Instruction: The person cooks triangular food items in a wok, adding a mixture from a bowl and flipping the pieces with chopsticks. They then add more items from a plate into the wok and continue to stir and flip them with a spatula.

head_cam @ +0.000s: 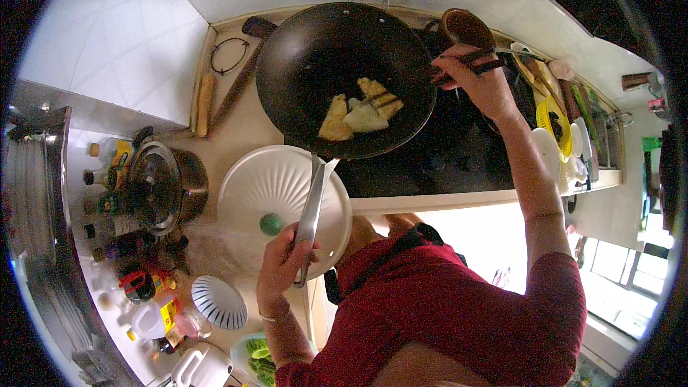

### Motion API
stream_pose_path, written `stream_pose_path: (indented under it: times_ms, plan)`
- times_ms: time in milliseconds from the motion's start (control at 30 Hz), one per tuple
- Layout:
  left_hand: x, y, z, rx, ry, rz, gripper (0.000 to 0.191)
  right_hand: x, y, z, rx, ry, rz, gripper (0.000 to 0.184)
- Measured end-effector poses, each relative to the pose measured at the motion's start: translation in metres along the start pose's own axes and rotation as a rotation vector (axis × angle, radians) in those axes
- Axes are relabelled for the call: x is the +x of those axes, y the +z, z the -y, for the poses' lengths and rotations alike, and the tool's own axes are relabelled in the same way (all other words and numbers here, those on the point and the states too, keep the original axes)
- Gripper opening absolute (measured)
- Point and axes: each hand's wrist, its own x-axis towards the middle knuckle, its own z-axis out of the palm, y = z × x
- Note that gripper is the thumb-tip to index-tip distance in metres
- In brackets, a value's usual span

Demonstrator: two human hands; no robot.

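My left hand (pixel 287 258) grips a pair of metal tongs (pixel 312 209), their tips pointing at the near rim of a large dark wok (pixel 322 54). Beneath the tongs lies a round white ribbed cover (pixel 242 188) with a green knob (pixel 271 223). Pale, partly browned pieces of food (pixel 365 115) rest low in the wok. Beyond the wok's right rim, my right hand (pixel 473 78) is closed around dark, slender handles (pixel 486 67), perhaps chopsticks; their far ends are hard to make out. A brown bowl-like vessel (pixel 465 27) is just behind that hand; I cannot tell whether they touch.
The wok stands over a black cooktop (pixel 419 166). Left are a lidded metal pot (pixel 166 188), bottles (pixel 115 156), a striped bowl (pixel 219 302) and a dish of green vegetables (pixel 260 357). A yellow basket (pixel 553 126) and white dishes (pixel 545 153) crowd the right.
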Motion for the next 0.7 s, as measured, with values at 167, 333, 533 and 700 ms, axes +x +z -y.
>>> stream_pose_path:
  times_ms: [167,333,533,700]
  plan:
    - [0.001,0.002,-0.002,0.049,0.020,-0.005,0.026,0.009,0.028,-0.008,0.030,0.087,0.210,0.015]
    - [0.001,0.002,-0.003,0.024,0.021,-0.008,0.025,0.027,0.050,-0.019,0.065,0.031,0.271,0.018]
    - [0.001,0.002,-0.004,0.030,0.001,-0.006,0.027,0.059,0.034,-0.013,0.186,-0.007,0.077,0.029]
    - [0.002,0.000,-0.001,0.039,-0.017,0.016,0.030,0.100,0.039,-0.044,0.299,-0.041,-0.046,0.033]
